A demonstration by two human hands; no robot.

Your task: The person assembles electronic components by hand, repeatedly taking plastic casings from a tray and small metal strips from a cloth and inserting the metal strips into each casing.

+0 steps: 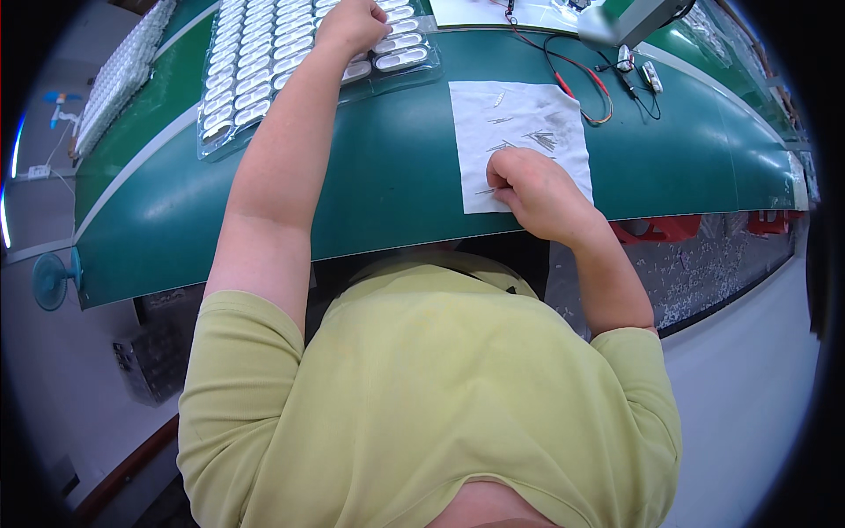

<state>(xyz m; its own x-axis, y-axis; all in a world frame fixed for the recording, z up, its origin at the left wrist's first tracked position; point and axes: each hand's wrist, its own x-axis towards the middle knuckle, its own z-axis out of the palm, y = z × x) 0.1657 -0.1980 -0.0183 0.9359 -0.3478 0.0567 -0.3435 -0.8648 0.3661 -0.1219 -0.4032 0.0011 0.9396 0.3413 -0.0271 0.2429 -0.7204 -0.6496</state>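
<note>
My left hand [349,28] reaches over a clear plastic tray [387,85] filled with rows of white oval parts [401,59]. Its fingers are curled closed among the parts at the tray's right side, and what they hold is hidden. On a white cloth [475,106] in front of me rests my right hand [539,192], thumb and forefinger pinched together. A thin metal pin [484,191] sticks out at those fingertips. Several more thin pins [542,139] lie loose on the cloth, beyond the right hand.
A green mat [387,167] covers the table. Red and black test leads [581,88] and small white devices [651,77] lie at the far right, by a grey stand [638,22]. At the far left stands a stack of white trays [119,84]. A small blue fan [55,280] sits lower left.
</note>
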